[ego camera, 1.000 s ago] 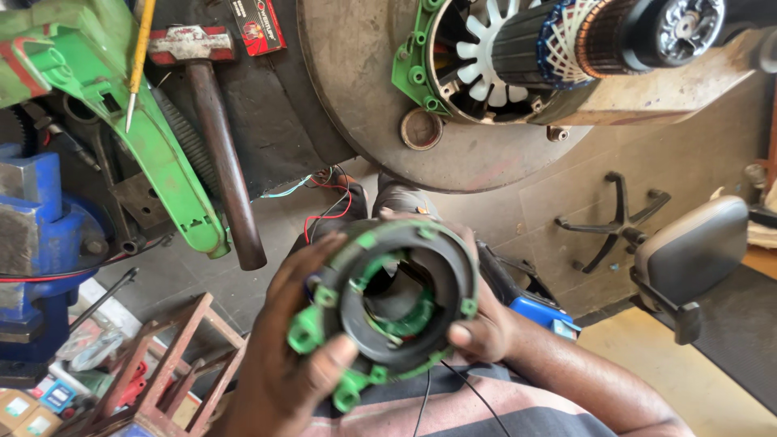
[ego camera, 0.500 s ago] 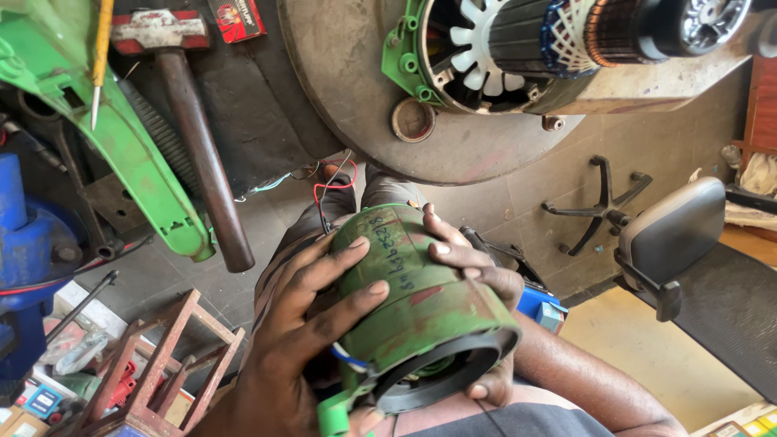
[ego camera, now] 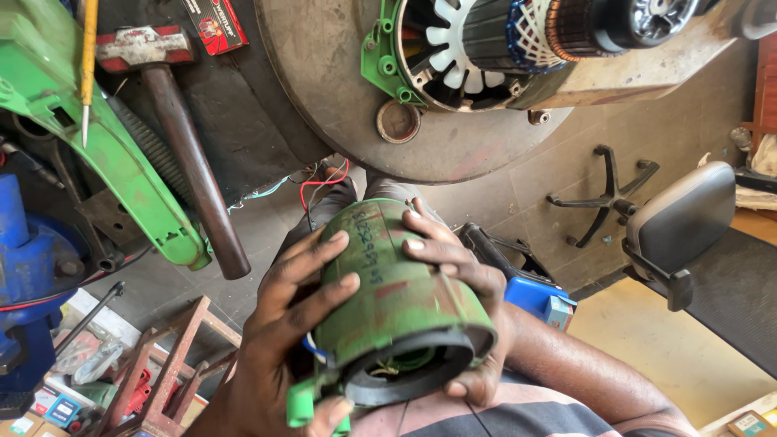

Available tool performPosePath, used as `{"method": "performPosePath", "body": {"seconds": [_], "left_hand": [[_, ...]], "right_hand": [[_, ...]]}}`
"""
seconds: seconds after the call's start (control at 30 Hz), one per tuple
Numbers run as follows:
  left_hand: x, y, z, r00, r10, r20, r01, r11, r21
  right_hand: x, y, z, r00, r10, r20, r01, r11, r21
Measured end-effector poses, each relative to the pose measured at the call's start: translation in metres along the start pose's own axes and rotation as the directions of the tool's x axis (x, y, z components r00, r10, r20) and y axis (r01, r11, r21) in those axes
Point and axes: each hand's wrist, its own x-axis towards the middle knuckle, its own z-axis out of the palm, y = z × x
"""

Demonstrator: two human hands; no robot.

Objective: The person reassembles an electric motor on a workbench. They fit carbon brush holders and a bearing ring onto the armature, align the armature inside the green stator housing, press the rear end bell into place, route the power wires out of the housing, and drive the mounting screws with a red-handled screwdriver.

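Note:
I hold a worn green cylindrical motor housing (ego camera: pixel 388 303) in both hands, over my lap. Its black open end faces me, with wires showing inside. My left hand (ego camera: pixel 283 340) wraps its left side, fingers spread across the top. My right hand (ego camera: pixel 465 283) grips the right side, its thumb under the black rim. Red, black and green wires (ego camera: pixel 324 182) trail from the far end. Above, on a round metal table (ego camera: pixel 324 89), lies a second green motor frame with its rotor (ego camera: pixel 518 40).
A hammer (ego camera: pixel 186 137) with a red and grey head lies beside a green casing (ego camera: pixel 121 170) and a yellow screwdriver (ego camera: pixel 87 65). A blue vice (ego camera: pixel 28 275) and a wooden stool (ego camera: pixel 170 372) stand left. An office chair (ego camera: pixel 672 226) and a blue box (ego camera: pixel 538 298) stand right.
I have turned the housing from its open face towards me to its side upward, and both hands have shifted round it. In the last half second it barely moved.

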Motion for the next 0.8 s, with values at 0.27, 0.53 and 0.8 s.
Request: {"method": "performPosePath", "body": {"seconds": [0.27, 0.53, 0.8], "left_hand": [[-0.001, 0.000, 0.002, 0.997, -0.074, -0.001, 0.073, 0.991, 0.115], [-0.008, 0.002, 0.006, 0.992, -0.128, -0.012, 0.128, 0.992, -0.013], [-0.022, -0.002, 0.010, 0.986, -0.169, 0.003, 0.168, 0.978, -0.126]], "right_hand": [[-0.005, -0.008, 0.001, 0.989, 0.148, -0.003, -0.148, 0.989, 0.014], [-0.012, -0.019, 0.007, 0.976, 0.214, 0.029, -0.214, 0.976, 0.023], [-0.023, -0.024, 0.016, 0.962, 0.267, 0.048, -0.268, 0.963, 0.013]]}}
